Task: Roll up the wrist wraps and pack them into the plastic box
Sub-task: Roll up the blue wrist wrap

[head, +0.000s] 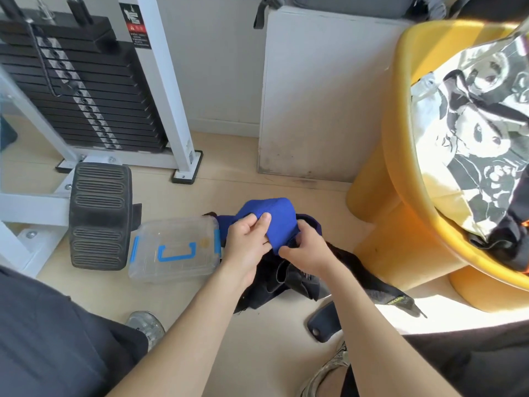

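Item: blue wrist wrap (270, 222), soft, light, floppy, held above the floor beside the closed plastic box (174, 249), your left hand (249, 242) and right hand (307, 253) both pinching it; grasp its edge, rolling tight.

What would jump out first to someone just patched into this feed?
Both hands, the left hand and right hand, hold a bright blue wrist wrap at the centre, above a heap of dark wraps on the floor. Just left lies the clear plastic box with blue latches, lid on. A big yellow chair fills the right side.
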`<action>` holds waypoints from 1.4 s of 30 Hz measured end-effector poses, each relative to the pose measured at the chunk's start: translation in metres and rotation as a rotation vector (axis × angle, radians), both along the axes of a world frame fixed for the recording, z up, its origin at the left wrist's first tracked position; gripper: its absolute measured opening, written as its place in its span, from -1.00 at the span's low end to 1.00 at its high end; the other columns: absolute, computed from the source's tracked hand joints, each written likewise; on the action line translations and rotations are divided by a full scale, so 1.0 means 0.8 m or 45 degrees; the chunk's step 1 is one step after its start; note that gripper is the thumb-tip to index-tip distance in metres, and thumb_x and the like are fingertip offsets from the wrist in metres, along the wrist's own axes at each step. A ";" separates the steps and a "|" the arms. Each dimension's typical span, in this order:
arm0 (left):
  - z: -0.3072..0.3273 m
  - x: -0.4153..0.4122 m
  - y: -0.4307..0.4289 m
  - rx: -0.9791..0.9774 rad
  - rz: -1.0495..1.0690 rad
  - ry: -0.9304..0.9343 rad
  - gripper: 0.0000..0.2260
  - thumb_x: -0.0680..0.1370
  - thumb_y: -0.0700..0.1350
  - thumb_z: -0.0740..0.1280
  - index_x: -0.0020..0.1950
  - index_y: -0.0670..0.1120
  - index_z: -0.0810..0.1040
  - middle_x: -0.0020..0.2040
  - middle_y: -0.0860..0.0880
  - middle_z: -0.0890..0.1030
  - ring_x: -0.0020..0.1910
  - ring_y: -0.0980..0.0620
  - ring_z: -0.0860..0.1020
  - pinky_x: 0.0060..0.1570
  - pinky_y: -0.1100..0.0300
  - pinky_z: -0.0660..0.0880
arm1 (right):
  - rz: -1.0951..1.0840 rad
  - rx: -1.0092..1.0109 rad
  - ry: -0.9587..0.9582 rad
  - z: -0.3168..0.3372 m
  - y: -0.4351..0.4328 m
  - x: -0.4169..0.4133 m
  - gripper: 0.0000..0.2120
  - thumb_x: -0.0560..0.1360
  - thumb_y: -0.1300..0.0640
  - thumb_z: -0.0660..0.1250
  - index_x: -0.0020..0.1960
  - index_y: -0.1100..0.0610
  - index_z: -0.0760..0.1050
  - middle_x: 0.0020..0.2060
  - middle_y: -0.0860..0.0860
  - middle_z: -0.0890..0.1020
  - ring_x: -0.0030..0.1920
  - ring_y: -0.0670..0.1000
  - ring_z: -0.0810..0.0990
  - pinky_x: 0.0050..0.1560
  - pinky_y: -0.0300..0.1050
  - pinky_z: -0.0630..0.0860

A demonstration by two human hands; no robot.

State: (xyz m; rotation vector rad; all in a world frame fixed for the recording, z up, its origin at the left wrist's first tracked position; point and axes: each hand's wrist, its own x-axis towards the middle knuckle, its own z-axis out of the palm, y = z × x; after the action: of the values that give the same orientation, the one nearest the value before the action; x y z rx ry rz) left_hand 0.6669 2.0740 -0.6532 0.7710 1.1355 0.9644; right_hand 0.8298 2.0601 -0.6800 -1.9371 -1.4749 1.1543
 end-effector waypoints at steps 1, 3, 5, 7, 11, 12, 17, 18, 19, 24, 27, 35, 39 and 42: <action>0.000 -0.001 -0.002 0.024 -0.028 0.027 -0.86 0.77 -0.09 0.31 0.14 -0.16 0.55 0.08 -0.08 0.50 0.10 -0.07 0.52 0.42 -0.24 0.56 | -0.015 -0.034 -0.044 -0.010 -0.003 -0.002 -0.66 0.44 -0.02 0.51 0.14 -0.06 0.46 -0.11 -0.06 0.64 -0.16 -0.08 0.62 -0.18 -0.14 0.49; -0.001 -0.001 -0.004 0.044 -0.064 0.056 -0.77 0.77 -0.08 0.32 0.14 -0.26 0.58 0.08 -0.07 0.49 0.10 -0.06 0.50 0.47 -0.27 0.51 | -0.037 -0.042 -0.094 -0.022 -0.005 -0.002 -0.66 0.48 -0.09 0.50 0.15 -0.06 0.45 -0.03 -0.04 0.65 -0.06 -0.02 0.64 -0.08 -0.06 0.59; 0.001 -0.001 -0.006 0.053 -0.069 0.048 -0.75 0.77 -0.10 0.31 0.19 -0.31 0.60 0.09 -0.11 0.58 0.14 -0.08 0.59 0.46 -0.22 0.53 | 0.009 -0.011 -0.167 -0.024 -0.005 0.001 -0.63 0.51 -0.10 0.50 0.19 -0.02 0.43 0.00 -0.07 0.64 -0.02 -0.02 0.64 0.00 -0.02 0.61; 0.002 -0.004 -0.004 0.036 -0.034 0.036 -0.80 0.78 -0.11 0.30 0.10 -0.21 0.63 0.15 -0.10 0.68 0.25 -0.08 0.68 0.38 -0.09 0.61 | 0.100 0.046 -0.271 -0.025 -0.006 0.009 -0.63 0.56 -0.06 0.52 0.25 0.01 0.47 -0.02 -0.11 0.63 -0.08 -0.07 0.61 -0.12 -0.17 0.52; 0.004 -0.009 0.000 -0.061 0.077 -0.056 -0.80 0.78 -0.12 0.29 0.01 -0.01 0.64 0.11 0.02 0.79 0.19 0.03 0.75 0.09 0.17 0.64 | 0.058 0.209 -0.430 -0.030 -0.014 0.020 -0.79 0.59 0.07 0.54 0.18 0.08 0.63 -0.08 -0.07 0.68 -0.12 -0.01 0.61 -0.18 -0.20 0.46; 0.003 -0.010 0.000 -0.085 0.110 -0.072 -0.80 0.78 -0.12 0.29 0.01 -0.01 0.63 0.05 0.04 0.80 0.14 0.06 0.76 0.09 0.17 0.64 | 0.030 0.235 -0.473 -0.031 -0.016 0.021 -0.84 0.58 0.07 0.55 0.08 0.09 0.62 -0.13 -0.05 0.67 -0.16 0.01 0.61 -0.21 -0.17 0.48; 0.003 -0.016 0.006 -0.132 0.214 -0.127 -0.83 0.80 -0.08 0.25 0.09 -0.02 0.61 0.10 0.00 0.78 0.13 0.08 0.76 0.08 0.17 0.66 | 0.157 0.089 -0.799 -0.040 -0.023 0.036 -0.92 0.60 0.26 0.45 0.00 0.11 0.59 -0.17 0.01 0.67 -0.19 0.13 0.63 -0.26 -0.05 0.54; 0.006 -0.019 0.010 -0.128 0.231 -0.148 -0.82 0.80 -0.07 0.23 0.14 -0.02 0.62 0.12 -0.01 0.78 0.12 0.08 0.76 0.08 0.15 0.67 | 0.185 -0.002 -0.867 -0.044 -0.028 0.042 -0.84 0.58 0.33 0.40 0.00 0.07 0.60 -0.15 0.01 0.66 -0.17 0.14 0.65 -0.24 -0.05 0.55; 0.009 -0.023 0.015 -0.117 0.235 -0.159 -0.81 0.81 -0.06 0.22 0.18 -0.04 0.62 0.16 -0.04 0.77 0.15 0.05 0.75 0.15 0.09 0.67 | 0.179 -0.092 -0.894 -0.050 -0.033 0.048 -0.76 0.57 0.37 0.35 0.01 0.05 0.62 -0.11 0.04 0.66 -0.14 0.15 0.67 -0.18 -0.02 0.61; 0.020 -0.045 0.028 -0.046 0.004 -0.074 -0.74 0.82 -0.08 0.18 0.37 -0.10 0.61 0.41 -0.12 0.66 0.44 -0.06 0.59 0.57 -0.08 0.41 | -0.191 -0.109 -0.286 -0.056 -0.036 0.047 -0.76 0.74 0.07 0.26 0.01 0.05 0.68 -0.17 0.00 0.72 -0.19 0.05 0.70 0.09 0.14 0.72; 0.029 -0.046 0.024 0.010 -0.128 -0.176 -0.75 0.82 -0.12 0.16 0.31 -0.15 0.60 0.26 -0.16 0.70 0.21 -0.06 0.67 0.29 0.02 0.60 | -0.345 -0.305 0.527 -0.028 -0.006 0.022 -0.46 0.75 -0.28 0.14 0.32 0.11 0.66 0.05 0.10 0.79 0.06 0.10 0.79 0.16 0.08 0.71; 0.054 -0.054 0.026 0.182 -0.315 -0.161 -0.63 0.78 -0.15 0.11 0.48 -0.30 0.52 0.43 -0.33 0.60 0.38 -0.22 0.59 0.49 -0.23 0.45 | -0.123 -0.324 1.090 0.007 0.016 0.000 -0.37 0.51 -0.49 0.37 0.40 -0.12 0.63 0.25 0.09 0.75 0.18 0.16 0.73 0.18 0.05 0.60; 0.053 -0.060 0.024 0.226 -0.250 -0.167 -0.64 0.82 -0.10 0.11 0.54 -0.15 0.52 0.49 -0.23 0.59 0.43 -0.18 0.59 0.41 -0.22 0.46 | 0.305 -0.259 0.945 -0.002 0.002 0.000 -0.42 0.48 -0.31 0.54 0.45 -0.19 0.58 0.24 -0.12 0.68 0.11 -0.01 0.59 0.18 -0.08 0.47; 0.050 -0.061 0.024 0.226 -0.219 -0.195 -0.66 0.82 -0.10 0.12 0.54 -0.12 0.53 0.49 -0.22 0.59 0.36 -0.11 0.62 0.36 -0.16 0.50 | 0.335 -0.155 0.378 -0.007 0.003 -0.015 -0.68 0.43 -0.01 0.67 0.16 -0.10 0.73 0.02 -0.18 0.77 0.05 -0.07 0.73 0.25 0.00 0.63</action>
State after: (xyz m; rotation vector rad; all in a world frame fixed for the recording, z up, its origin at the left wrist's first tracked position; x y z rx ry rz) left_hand 0.6184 2.0931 -0.6132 0.9060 0.8445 0.9702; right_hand 0.8182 2.0625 -0.6853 -1.5893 -1.5551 1.6040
